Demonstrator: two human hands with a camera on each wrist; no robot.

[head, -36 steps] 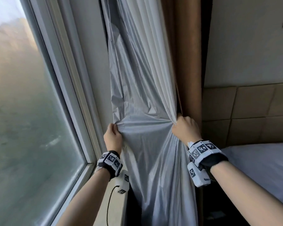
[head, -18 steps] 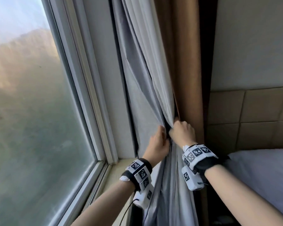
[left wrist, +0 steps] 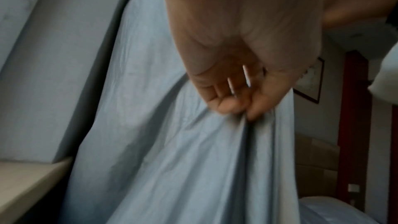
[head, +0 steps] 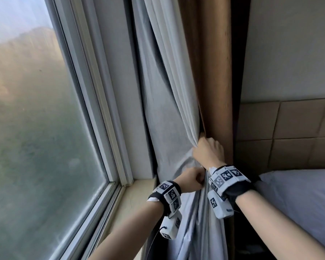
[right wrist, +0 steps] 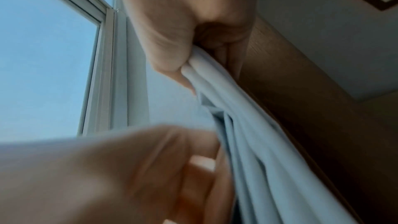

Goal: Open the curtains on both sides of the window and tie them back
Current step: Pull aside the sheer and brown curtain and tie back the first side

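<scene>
The pale grey curtain (head: pixel 169 102) hangs bunched at the right side of the window (head: pixel 36 119), against a brown wooden panel (head: pixel 214 72). My right hand (head: pixel 207 147) grips a gathered fold of the curtain (right wrist: pixel 217 81) high up beside the panel. Just below it, my left hand (head: pixel 192 178) pinches the curtain (left wrist: pixel 193 151) between thumb and fingertips (left wrist: pixel 228 106). The two hands almost touch. No tie-back shows in any view.
A beige window sill (head: pixel 137 201) runs below the white window frame (head: pixel 94 102) at the left. A bed with white bedding (head: pixel 298 199) stands at the right under a tan panelled headboard (head: pixel 289 132). A framed picture (left wrist: pixel 310 81) hangs on the far wall.
My left hand swept the curtain's left edge rightward, from spread wide to bunched against the right hand, then dropped just below it. The right hand kept its grip. More window frame shows.
</scene>
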